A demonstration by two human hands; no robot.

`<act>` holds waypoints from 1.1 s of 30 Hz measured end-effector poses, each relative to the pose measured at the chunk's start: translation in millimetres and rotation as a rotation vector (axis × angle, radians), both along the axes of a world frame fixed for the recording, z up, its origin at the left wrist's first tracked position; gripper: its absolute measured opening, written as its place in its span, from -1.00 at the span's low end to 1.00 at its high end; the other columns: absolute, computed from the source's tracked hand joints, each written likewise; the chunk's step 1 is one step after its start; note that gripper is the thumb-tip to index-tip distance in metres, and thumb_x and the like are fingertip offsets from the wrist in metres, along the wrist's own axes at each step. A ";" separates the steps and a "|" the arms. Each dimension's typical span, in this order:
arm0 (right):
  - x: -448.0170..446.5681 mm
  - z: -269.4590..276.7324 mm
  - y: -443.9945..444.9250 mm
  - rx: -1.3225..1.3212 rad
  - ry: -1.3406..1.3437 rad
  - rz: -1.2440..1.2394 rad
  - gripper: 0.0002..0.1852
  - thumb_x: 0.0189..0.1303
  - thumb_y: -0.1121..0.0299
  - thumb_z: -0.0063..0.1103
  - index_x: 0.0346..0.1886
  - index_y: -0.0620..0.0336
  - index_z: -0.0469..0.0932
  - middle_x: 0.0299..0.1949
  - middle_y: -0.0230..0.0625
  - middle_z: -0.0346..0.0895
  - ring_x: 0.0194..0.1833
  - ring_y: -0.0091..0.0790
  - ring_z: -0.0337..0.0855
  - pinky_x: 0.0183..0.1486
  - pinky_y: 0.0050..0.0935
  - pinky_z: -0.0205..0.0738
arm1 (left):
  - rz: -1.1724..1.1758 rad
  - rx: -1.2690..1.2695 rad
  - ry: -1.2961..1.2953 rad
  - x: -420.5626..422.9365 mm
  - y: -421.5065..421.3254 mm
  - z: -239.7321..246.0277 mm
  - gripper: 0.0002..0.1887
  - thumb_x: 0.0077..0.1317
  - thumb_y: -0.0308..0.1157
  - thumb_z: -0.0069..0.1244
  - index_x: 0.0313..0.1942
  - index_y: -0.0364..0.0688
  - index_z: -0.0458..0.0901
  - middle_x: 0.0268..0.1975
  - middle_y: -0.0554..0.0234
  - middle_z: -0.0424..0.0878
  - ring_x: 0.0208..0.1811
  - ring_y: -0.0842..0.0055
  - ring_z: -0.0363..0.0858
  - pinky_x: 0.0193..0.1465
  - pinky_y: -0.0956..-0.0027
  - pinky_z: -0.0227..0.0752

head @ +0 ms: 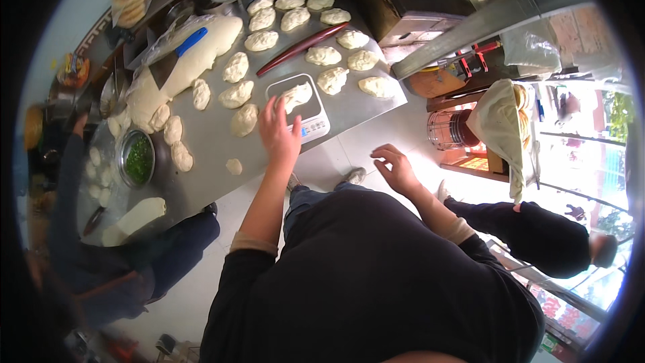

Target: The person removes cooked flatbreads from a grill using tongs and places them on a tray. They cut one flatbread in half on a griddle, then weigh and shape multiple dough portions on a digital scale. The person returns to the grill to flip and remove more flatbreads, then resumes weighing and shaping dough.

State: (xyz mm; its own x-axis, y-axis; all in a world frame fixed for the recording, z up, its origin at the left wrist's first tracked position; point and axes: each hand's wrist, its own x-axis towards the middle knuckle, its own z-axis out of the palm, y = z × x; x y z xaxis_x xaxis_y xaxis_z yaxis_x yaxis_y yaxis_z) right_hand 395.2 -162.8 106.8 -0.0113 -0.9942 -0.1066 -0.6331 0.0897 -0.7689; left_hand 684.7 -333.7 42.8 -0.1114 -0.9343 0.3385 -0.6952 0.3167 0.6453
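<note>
My left hand (280,133) is over the near left part of a white digital kitchen scale (318,120), its fingers apart, beside a piece of dough (297,96) that lies on the scale. Whether a fingertip touches that dough cannot be told. My right hand (395,169) hangs in the air off the table's edge, fingers loosely bent, holding nothing. Around the scale lie many dough pieces (332,80). Behind it a dark red tapered rolling pin (302,49) rests among them. Farther left a blue-handled dough scraper (191,42) lies on a large mass of dough (216,43).
On the metal table (211,156), a steel bowl of chopped greens (137,158) stands at the left, near a rolled dough strip (136,219). One person (121,272) is at the left and another person (524,234) stands at the right. A metal post (453,30) crosses the upper right.
</note>
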 end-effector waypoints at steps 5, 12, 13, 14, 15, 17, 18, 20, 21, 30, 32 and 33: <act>-96.7 -27.3 62.5 0.074 -0.013 -0.224 -0.85 0.45 0.54 0.33 0.02 0.30 0.77 0.02 -0.15 0.75 -0.03 -0.20 0.83 -0.06 -0.33 0.77 | 0.603 0.076 -0.428 75.1 65.2 -38.5 -0.41 0.33 -0.39 0.34 0.38 -0.10 0.61 0.44 -0.02 0.54 0.46 -0.02 0.47 0.52 -0.07 0.37; -135.8 -28.8 20.6 0.215 -0.257 -0.128 -0.74 0.47 0.37 0.39 0.09 0.34 0.76 -0.17 -0.10 0.85 -0.16 -0.32 0.84 0.00 -0.33 0.69 | 0.243 0.102 0.153 14.5 97.5 -5.2 -0.51 0.35 -0.52 0.35 0.29 -0.20 0.71 -0.01 0.10 0.80 -0.06 0.32 0.79 0.06 0.22 0.69; -128.0 -22.5 4.0 0.204 -0.320 -0.031 -0.69 0.48 0.33 0.39 0.11 0.37 0.74 -0.18 -0.12 0.84 -0.16 -0.35 0.82 0.02 -0.33 0.68 | 0.146 0.272 0.480 -32.2 102.6 3.2 -0.46 0.36 -0.52 0.36 0.35 -0.22 0.66 -0.01 0.17 0.81 -0.07 0.47 0.77 0.05 0.31 0.69; -118.0 -16.1 -13.7 0.193 -0.353 0.080 -0.65 0.49 0.27 0.38 0.13 0.39 0.73 -0.18 -0.14 0.83 -0.17 -0.38 0.78 0.01 -0.33 0.67 | 0.001 0.348 0.507 -71.1 111.8 16.2 -0.40 0.37 -0.54 0.36 0.41 -0.23 0.61 0.01 0.19 0.82 -0.07 0.55 0.77 0.04 0.32 0.69; -106.4 -9.4 -28.2 0.231 -0.418 0.169 -0.63 0.55 0.34 0.37 0.25 0.41 0.68 -0.06 -0.19 0.83 -0.07 -0.44 0.79 0.05 -0.41 0.69 | -0.183 0.312 0.458 -106.0 114.1 28.7 -0.36 0.36 -0.55 0.35 0.44 -0.21 0.58 0.01 0.14 0.83 -0.03 0.50 0.80 0.05 0.29 0.70; -85.9 6.1 -47.2 0.295 -0.593 0.251 -0.66 0.49 0.36 0.41 0.19 0.39 0.73 -0.07 -0.20 0.84 -0.10 -0.47 0.78 0.00 -0.38 0.70 | -0.313 0.126 0.279 -159.8 118.2 53.3 -0.29 0.22 -0.59 0.36 0.42 -0.19 0.58 0.09 0.00 0.77 -0.05 0.09 0.79 0.08 0.15 0.71; -81.3 14.9 -51.5 0.299 -0.442 0.181 -0.68 0.46 0.38 0.43 0.16 0.37 0.75 -0.08 -0.19 0.84 -0.12 -0.45 0.79 -0.01 -0.37 0.70 | -0.321 0.045 0.151 -170.5 116.7 64.6 -0.25 0.16 -0.55 0.38 0.41 -0.17 0.58 0.14 0.00 0.74 0.00 0.04 0.75 0.10 0.10 0.70; -70.0 29.0 -57.1 0.228 -0.225 0.102 -0.72 0.38 0.41 0.47 0.10 0.31 0.79 -0.10 -0.17 0.85 -0.17 -0.42 0.80 -0.05 -0.33 0.70 | -0.311 -0.002 0.083 -176.1 114.1 80.5 -0.21 0.13 -0.51 0.41 0.43 -0.16 0.56 0.14 0.00 0.73 0.03 0.04 0.75 0.11 0.08 0.68; -64.6 34.0 -57.9 0.184 -0.193 0.133 -0.73 0.34 0.44 0.48 0.06 0.30 0.80 -0.14 -0.16 0.84 -0.20 -0.38 0.80 -0.07 -0.32 0.70 | -0.307 -0.032 0.054 -173.6 111.8 84.6 -0.19 0.12 -0.49 0.42 0.44 -0.15 0.55 0.14 0.00 0.72 0.04 0.04 0.74 0.11 0.08 0.68; 18.9 16.6 -79.9 0.169 -0.412 0.147 -0.82 0.29 0.56 0.46 -0.07 0.39 0.80 -0.30 -0.23 0.81 -0.31 -0.36 0.77 -0.17 -0.32 0.69 | -0.298 0.337 -0.019 -91.9 87.4 54.3 -0.20 0.31 -0.42 0.33 0.51 0.04 0.31 -0.14 0.07 0.83 -0.14 -0.05 0.81 -0.14 -0.01 0.63; 34.5 23.0 -90.1 0.581 -0.786 0.156 -0.80 0.32 0.50 0.50 -0.04 0.38 0.80 -0.22 -0.26 0.82 -0.26 -0.41 0.78 -0.15 -0.37 0.69 | -0.287 0.335 0.020 -66.4 89.3 46.6 -0.22 0.35 -0.36 0.31 0.53 0.05 0.30 -0.18 0.09 0.81 -0.17 -0.03 0.81 -0.16 -0.03 0.61; 41.0 30.3 -96.5 0.813 -0.906 0.096 -0.78 0.33 0.48 0.52 -0.03 0.38 0.80 -0.19 -0.27 0.83 -0.24 -0.44 0.79 -0.14 -0.40 0.69 | -0.281 0.348 0.034 -52.5 90.6 42.5 -0.23 0.37 -0.34 0.30 0.53 0.06 0.30 -0.20 0.10 0.80 -0.18 -0.02 0.80 -0.18 -0.04 0.60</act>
